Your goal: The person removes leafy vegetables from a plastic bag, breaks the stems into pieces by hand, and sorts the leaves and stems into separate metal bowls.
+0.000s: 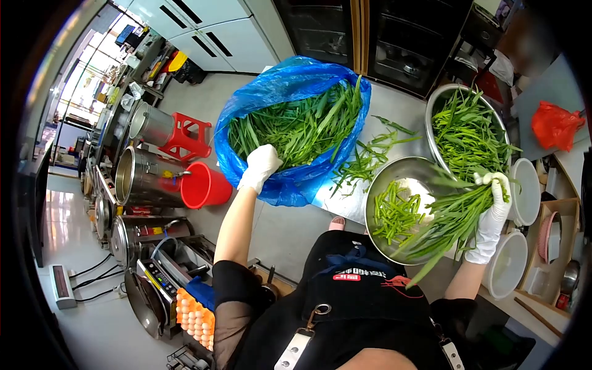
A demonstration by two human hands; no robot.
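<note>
- Left hand: white-gloved, fingers curled at the near edge of an open blue plastic bag. I cannot tell whether they pinch the plastic, the leaves, or both.
- Bag: filled with long, narrow green leaves, its mouth wide open.
- Right hand: also white-gloved, fingers closed around a bunch of long greens. The leaves fan out over a steel bowl, some reaching past its near rim.
- Steel bowl: holds short green pieces and sits beside a larger metal bowl heaped with greens.
- Loose leaves: scattered between the bag and the bowls.
- Step in hand, as I judge it: handling the bunch above the steel bowl. Moving it would call for a firm hold and care with the trailing leaves.
</note>
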